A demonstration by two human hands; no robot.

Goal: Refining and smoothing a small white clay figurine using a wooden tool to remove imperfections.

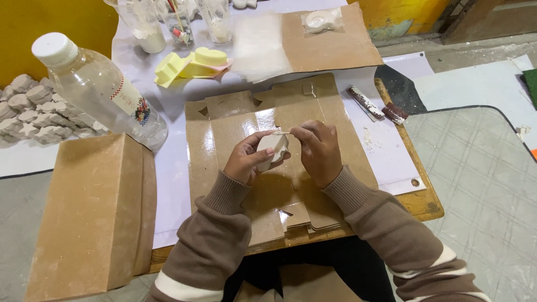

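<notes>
My left hand (pixel 246 159) grips a small white plaster cast (pixel 272 147) above a flattened brown cardboard box (pixel 224 128). My right hand (pixel 319 148) pinches a thin pale stick (pixel 281 133) whose tip rests against the top edge of the cast. Both hands hover close together over the middle of the cardboard. Brown sleeves with a white stripe cover my forearms.
A clear plastic bottle (pixel 100 89) lies tilted at the left, beside a brown cardboard box (pixel 92 215). Several white casts (pixel 31 109) are piled far left. Yellow moulds (pixel 190 62), plastic cups (pixel 142 25) and a file-like tool (pixel 363 102) lie further back. The table edge (pixel 428 204) is at the right.
</notes>
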